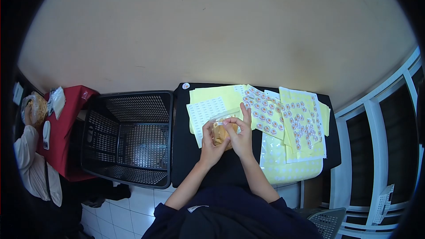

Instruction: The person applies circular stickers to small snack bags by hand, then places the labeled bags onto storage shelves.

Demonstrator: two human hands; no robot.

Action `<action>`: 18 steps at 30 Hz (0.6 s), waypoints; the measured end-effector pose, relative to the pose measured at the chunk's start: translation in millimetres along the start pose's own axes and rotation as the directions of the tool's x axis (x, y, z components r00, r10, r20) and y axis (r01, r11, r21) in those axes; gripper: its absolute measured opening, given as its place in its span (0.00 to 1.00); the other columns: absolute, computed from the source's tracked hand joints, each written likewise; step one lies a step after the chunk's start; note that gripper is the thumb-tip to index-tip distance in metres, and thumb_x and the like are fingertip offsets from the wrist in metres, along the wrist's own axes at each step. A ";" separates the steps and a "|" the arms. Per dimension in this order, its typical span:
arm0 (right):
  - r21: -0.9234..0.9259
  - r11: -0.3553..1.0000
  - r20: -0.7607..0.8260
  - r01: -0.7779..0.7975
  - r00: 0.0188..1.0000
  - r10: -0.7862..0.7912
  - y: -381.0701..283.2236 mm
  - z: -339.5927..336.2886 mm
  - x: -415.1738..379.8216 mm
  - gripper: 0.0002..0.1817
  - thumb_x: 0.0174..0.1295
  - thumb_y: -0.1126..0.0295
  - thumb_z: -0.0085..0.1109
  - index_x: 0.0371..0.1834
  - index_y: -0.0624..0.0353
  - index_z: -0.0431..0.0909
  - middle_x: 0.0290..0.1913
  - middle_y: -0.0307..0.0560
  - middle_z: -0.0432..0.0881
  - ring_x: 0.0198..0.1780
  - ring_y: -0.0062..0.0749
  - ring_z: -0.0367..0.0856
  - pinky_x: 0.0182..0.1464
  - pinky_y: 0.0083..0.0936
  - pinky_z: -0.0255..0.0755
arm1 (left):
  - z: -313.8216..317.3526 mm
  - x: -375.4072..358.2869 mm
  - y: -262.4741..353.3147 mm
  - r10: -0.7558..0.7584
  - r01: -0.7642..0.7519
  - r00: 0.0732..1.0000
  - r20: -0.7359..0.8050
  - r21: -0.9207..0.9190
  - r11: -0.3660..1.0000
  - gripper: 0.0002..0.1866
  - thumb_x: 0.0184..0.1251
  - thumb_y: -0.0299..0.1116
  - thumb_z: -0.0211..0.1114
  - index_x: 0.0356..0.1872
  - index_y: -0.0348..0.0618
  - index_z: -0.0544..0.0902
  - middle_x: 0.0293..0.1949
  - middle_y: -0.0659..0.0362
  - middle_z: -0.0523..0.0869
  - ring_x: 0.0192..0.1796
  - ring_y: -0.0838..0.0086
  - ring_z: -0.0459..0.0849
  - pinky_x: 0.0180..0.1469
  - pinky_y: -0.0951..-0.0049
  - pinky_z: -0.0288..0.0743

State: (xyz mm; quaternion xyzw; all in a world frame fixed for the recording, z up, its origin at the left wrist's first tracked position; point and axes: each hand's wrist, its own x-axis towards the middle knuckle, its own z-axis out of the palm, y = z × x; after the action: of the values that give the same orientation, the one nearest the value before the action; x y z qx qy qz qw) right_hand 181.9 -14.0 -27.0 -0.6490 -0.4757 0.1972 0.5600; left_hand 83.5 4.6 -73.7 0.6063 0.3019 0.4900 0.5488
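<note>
A clear plastic bag with orange-tan contents (218,133) is held over the black-covered table (186,155). My left hand (211,147) grips its left side and bottom. Over the bag's upper right, my right hand (240,138) has thumb and finger pinched together, with another finger raised; what they pinch, if anything, is too small to make out. Behind the bag lies a sheet of small printed labels (206,111). Yellow sheets with round stickers (264,111) lie to the right, and more round stickers (304,121) are on the sheet beyond.
A black plastic basket (171,128) stands left of the table. Further left, a red-covered table (71,126) bears bags and a white device (46,135); a person's sleeve (27,150) shows there. A lone round sticker (186,86) lies at the table's back left corner.
</note>
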 end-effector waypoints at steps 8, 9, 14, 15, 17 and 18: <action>-0.019 1.000 -0.021 0.018 1.000 -0.018 -3.8 4.8 -5.8 0.05 0.48 0.67 0.60 0.26 0.56 0.80 0.66 0.57 0.49 0.68 0.51 0.36 0.64 0.45 0.33 | 1.5 -2.2 2.4 0.058 -0.057 0.998 -0.001 0.115 0.992 0.32 0.49 0.21 0.62 0.56 0.37 0.56 0.52 0.45 0.67 0.55 0.62 0.69 0.54 0.68 0.65; -0.024 0.999 -0.027 0.024 0.999 -0.025 -4.1 5.0 -6.1 0.05 0.48 0.68 0.61 0.26 0.56 0.80 0.65 0.57 0.49 0.68 0.51 0.36 0.64 0.45 0.34 | 1.6 -2.3 2.0 0.058 -0.057 0.998 -0.002 0.108 0.993 0.32 0.49 0.21 0.62 0.55 0.36 0.57 0.52 0.45 0.67 0.55 0.62 0.69 0.54 0.69 0.65; -0.048 0.998 -0.051 0.040 0.998 -0.043 -4.4 7.1 -7.2 0.05 0.46 0.70 0.62 0.26 0.57 0.80 0.65 0.57 0.50 0.68 0.50 0.38 0.64 0.44 0.37 | 1.6 -3.8 2.7 0.048 -0.048 0.999 0.001 0.107 0.993 0.32 0.48 0.20 0.61 0.56 0.36 0.57 0.53 0.46 0.67 0.55 0.62 0.69 0.55 0.68 0.65; -0.060 0.997 -0.063 0.042 0.997 -0.045 -4.1 7.9 -8.0 0.05 0.46 0.70 0.62 0.26 0.58 0.79 0.65 0.56 0.50 0.68 0.50 0.40 0.64 0.42 0.39 | 1.3 -4.0 2.5 0.067 -0.067 0.998 0.006 0.150 0.986 0.32 0.48 0.20 0.61 0.56 0.36 0.57 0.53 0.46 0.67 0.55 0.62 0.69 0.55 0.67 0.64; -0.047 0.998 -0.076 0.046 0.996 -0.050 -4.0 9.5 -9.0 0.05 0.45 0.70 0.62 0.25 0.58 0.79 0.65 0.56 0.51 0.67 0.49 0.43 0.64 0.41 0.41 | 1.1 -4.2 3.4 0.085 -0.086 0.996 0.013 0.194 0.977 0.32 0.48 0.20 0.60 0.56 0.36 0.57 0.52 0.45 0.66 0.55 0.61 0.69 0.55 0.67 0.64; -0.037 0.998 -0.088 0.051 0.995 -0.054 -3.7 10.1 -9.6 0.05 0.45 0.70 0.63 0.25 0.58 0.79 0.64 0.56 0.52 0.67 0.49 0.46 0.64 0.40 0.43 | 1.9 -4.5 8.0 0.099 -0.101 0.995 0.017 0.167 0.981 0.31 0.48 0.20 0.60 0.56 0.36 0.57 0.52 0.46 0.67 0.56 0.62 0.68 0.56 0.67 0.63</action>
State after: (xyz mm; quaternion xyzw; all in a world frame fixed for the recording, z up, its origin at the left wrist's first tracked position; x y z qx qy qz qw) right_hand 167.9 -16.9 -29.2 -0.6538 -0.4706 0.1450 0.5745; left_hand 82.4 -1.9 -67.0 0.6668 0.3088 0.4872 0.4719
